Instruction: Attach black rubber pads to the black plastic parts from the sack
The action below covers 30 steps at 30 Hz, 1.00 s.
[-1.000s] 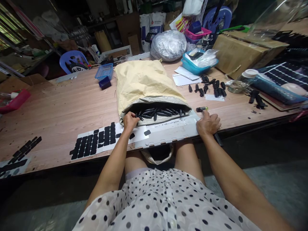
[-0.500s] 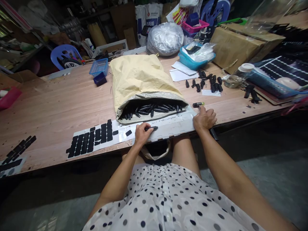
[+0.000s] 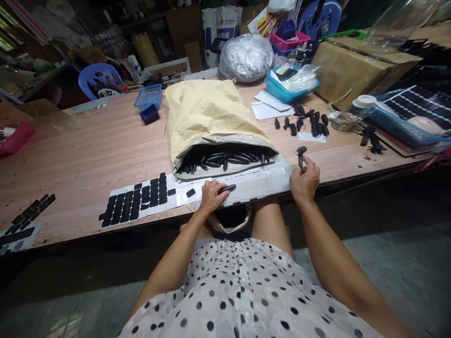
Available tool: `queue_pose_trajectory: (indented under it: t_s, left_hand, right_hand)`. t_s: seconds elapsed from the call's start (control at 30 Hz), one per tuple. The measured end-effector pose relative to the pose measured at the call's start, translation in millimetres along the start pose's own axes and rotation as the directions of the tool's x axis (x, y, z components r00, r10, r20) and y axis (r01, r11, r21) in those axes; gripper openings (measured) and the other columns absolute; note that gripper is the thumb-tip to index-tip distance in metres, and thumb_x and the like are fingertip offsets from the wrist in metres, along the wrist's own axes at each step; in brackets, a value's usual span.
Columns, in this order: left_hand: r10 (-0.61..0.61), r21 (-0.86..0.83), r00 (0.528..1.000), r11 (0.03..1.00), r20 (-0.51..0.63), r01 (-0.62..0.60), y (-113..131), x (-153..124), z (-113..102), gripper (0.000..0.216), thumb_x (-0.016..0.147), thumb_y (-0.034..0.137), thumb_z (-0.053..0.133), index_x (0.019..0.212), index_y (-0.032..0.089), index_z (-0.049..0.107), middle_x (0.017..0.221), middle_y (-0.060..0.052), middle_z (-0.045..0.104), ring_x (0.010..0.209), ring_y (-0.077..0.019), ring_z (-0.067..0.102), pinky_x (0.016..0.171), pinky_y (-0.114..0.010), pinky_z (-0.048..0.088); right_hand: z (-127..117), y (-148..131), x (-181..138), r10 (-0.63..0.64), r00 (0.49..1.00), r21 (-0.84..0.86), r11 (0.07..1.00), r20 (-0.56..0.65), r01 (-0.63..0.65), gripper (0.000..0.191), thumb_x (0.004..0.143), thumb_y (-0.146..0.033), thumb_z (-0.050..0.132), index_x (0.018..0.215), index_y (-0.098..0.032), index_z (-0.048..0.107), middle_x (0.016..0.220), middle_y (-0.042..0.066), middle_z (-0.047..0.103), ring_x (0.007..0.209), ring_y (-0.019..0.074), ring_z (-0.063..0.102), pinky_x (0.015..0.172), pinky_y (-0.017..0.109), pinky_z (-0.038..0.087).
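Head view. Pinches slim black piece (image 3: 226, 188) in left hand (image 3: 211, 195), resting on white sheet (image 3: 253, 184) at near edge of table (image 3: 88, 155). Grips black round-headed tool (image 3: 300, 155) upright in right hand (image 3: 305, 182), just right of sheet, near open sack (image 3: 211, 117).

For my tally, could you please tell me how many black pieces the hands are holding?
2: a slim piece in the left hand, a round-headed piece upright in the right hand; palms may hide more.
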<state>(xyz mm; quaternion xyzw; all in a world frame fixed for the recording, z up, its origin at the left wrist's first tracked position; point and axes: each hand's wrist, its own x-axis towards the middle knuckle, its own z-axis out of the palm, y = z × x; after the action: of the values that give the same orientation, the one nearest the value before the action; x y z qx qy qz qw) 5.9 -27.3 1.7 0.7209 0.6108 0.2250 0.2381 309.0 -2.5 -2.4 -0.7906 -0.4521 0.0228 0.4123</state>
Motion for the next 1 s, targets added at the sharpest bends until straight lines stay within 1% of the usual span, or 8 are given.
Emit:
queue_pose_trajectory:
  t_s: [0.07, 0.13, 0.23, 0.33, 0.43, 0.63, 0.8, 1.0]
  left_hand:
    - [-0.001, 0.01, 1.0, 1.0, 0.016, 0.001, 2.9, 1.6, 1.0, 0.019, 0.082, 0.031, 0.076, 0.101, 0.032, 0.082, 0.092, -0.004, 0.07, 0.099, -0.0265, 0.055, 0.094, -0.043, 0.044]
    - [-0.001, 0.01, 1.0, 1.0, 0.025, 0.001, 4.2, 2.5, 1.7, 0.018, 0.082, 0.033, 0.076, 0.1, 0.033, 0.082, 0.093, -0.003, 0.071, 0.1, -0.0264, 0.054, 0.094, -0.043, 0.043]
    - [0.004, 0.003, 0.999, 1.0, 0.034, -0.004, 3.5, 2.4, 2.2, 0.018, 0.083, 0.034, 0.076, 0.101, 0.034, 0.082, 0.096, -0.003, 0.071, 0.101, -0.0262, 0.053, 0.094, -0.042, 0.043]
    - [0.011, -0.001, 0.999, 1.0, 0.037, -0.011, 2.2, 1.6, 2.6, 0.02, 0.085, 0.035, 0.075, 0.104, 0.034, 0.082, 0.098, -0.003, 0.071, 0.102, -0.026, 0.053, 0.095, -0.042, 0.043]
    - [0.019, 0.0, 0.999, 1.0, 0.042, -0.019, 1.8, 1.2, 2.6, 0.021, 0.087, 0.037, 0.073, 0.107, 0.033, 0.082, 0.098, -0.004, 0.072, 0.103, -0.0261, 0.053, 0.096, -0.042, 0.043]
    - [0.025, 0.025, 0.999, 0.999, 0.048, -0.026, 2.9, 1.6, 0.0, 0.022, 0.087, 0.036, 0.074, 0.108, 0.034, 0.081, 0.098, -0.003, 0.072, 0.104, -0.0262, 0.054, 0.096, -0.043, 0.042]
    - [0.028, 0.02, 0.999, 0.999, 0.032, -0.029, 4.5, 2.3, -0.4, 0.021, 0.086, 0.035, 0.075, 0.106, 0.035, 0.081, 0.098, -0.003, 0.071, 0.105, -0.0268, 0.054, 0.095, -0.043, 0.042]
    - [-0.012, 0.006, 1.0, 1.0, 0.002, 0.012, 10.6, 3.5, 3.8, 0.017, 0.087, 0.039, 0.076, 0.102, 0.035, 0.082, 0.099, -0.002, 0.072, 0.105, -0.026, 0.054, 0.094, -0.041, 0.041]
  right_hand:
    - [-8.7, -8.5, -23.0, -0.085, 0.994, 0.115, 0.99, 0.074, 0.076, 0.049, 0.088, -0.026, 0.044, 0.131, -0.015, 0.065, 0.098, 0.011, 0.063, 0.09, 0.0252, 0.057, 0.087, 0.041, 0.05]
    - [-15.1, -19.6, -49.9, -0.145, 0.977, 0.22, 0.969, 0.156, 0.109, 0.045, 0.09, -0.031, 0.046, 0.128, -0.017, 0.067, 0.099, 0.01, 0.066, 0.087, 0.0238, 0.058, 0.085, 0.041, 0.052]
    - [-19.5, -35.7, -85.5, -0.224, 0.935, 0.359, 0.926, 0.276, 0.116, 0.042, 0.09, -0.034, 0.05, 0.124, -0.019, 0.07, 0.101, 0.01, 0.07, 0.084, 0.0223, 0.061, 0.084, 0.04, 0.054]
    - [-19.8, -45.6, -105.5, -0.28, 0.888, 0.425, 0.899, 0.364, 0.109, 0.04, 0.089, -0.033, 0.052, 0.121, -0.02, 0.072, 0.102, 0.01, 0.073, 0.083, 0.0219, 0.063, 0.085, 0.04, 0.056]
    - [-19.5, -49.3, -110.8, -0.309, 0.865, 0.427, 0.896, 0.396, 0.124, 0.04, 0.088, -0.029, 0.051, 0.119, -0.019, 0.074, 0.103, 0.011, 0.074, 0.087, 0.0231, 0.066, 0.089, 0.041, 0.057]
    - [-16.6, -57.5, -110.0, -0.378, 0.844, 0.388, 0.894, 0.38, 0.226, 0.041, 0.091, -0.024, 0.048, 0.124, -0.023, 0.073, 0.108, 0.01, 0.074, 0.097, 0.0248, 0.068, 0.091, 0.04, 0.057]
    - [-9.7, -60.6, -117.4, -0.427, 0.812, 0.327, 0.893, 0.398, 0.309, 0.043, 0.094, -0.022, 0.045, 0.126, -0.026, 0.073, 0.095, 0.009, 0.07, 0.089, 0.0247, 0.067, 0.082, 0.036, 0.057]
    - [-10.3, -54.5, -114.0, -0.42, 0.809, 0.31, 0.899, 0.411, 0.309, 0.041, 0.094, -0.021, 0.047, 0.125, -0.028, 0.074, 0.093, 0.007, 0.068, 0.085, 0.0231, 0.066, 0.078, 0.034, 0.056]
